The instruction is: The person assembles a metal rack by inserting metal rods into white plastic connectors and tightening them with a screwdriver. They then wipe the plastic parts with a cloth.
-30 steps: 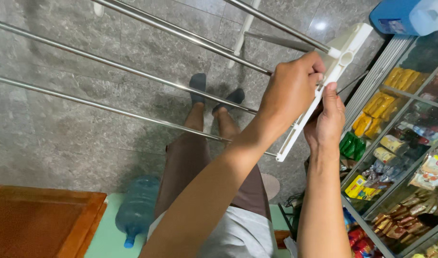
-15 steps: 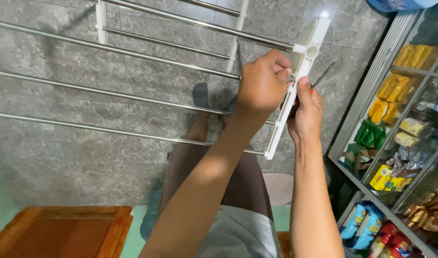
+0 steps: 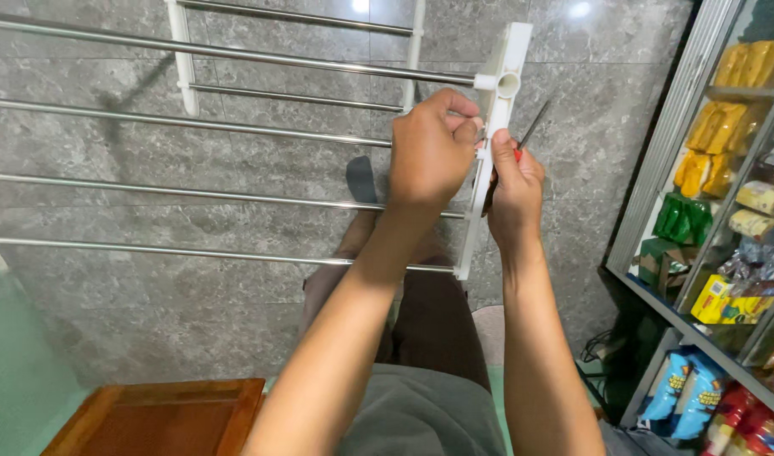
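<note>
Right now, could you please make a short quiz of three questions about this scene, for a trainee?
1. True or false: both hands meet at the white end bar of the drying rack.
2. What does the right hand hold?
A. a thin tool with a dark shaft
B. a cup
C. a cloth
3. Fill in: at the bottom left stands a ______ piece of furniture.

Key: 1 true. The left hand grips there too. 2 A. 3 wooden.
</note>
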